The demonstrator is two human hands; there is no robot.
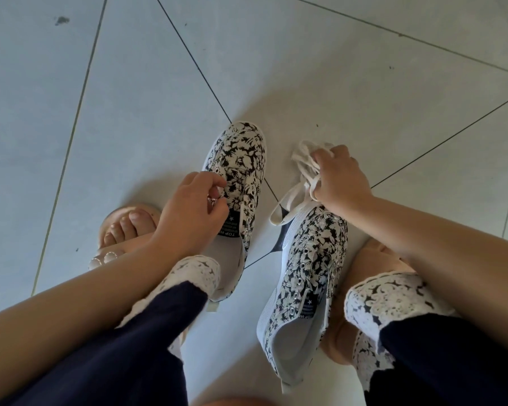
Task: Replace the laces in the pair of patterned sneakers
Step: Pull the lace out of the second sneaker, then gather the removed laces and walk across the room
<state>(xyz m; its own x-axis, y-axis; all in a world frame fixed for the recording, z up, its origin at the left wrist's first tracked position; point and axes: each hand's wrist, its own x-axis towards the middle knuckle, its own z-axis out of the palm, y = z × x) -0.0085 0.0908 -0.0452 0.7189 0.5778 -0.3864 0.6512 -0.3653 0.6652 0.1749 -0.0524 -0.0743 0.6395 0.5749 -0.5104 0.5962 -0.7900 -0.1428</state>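
Two sneakers (236,168) (308,276), two sandals (104,227) (333,344), two hands (188,212) (342,178)

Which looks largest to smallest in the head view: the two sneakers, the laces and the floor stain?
1. Sneakers: the right sneaker looks bigger than the left sneaker, but it lies nearer the camera, so I leave them tied.
2. The laces.
3. The stain.
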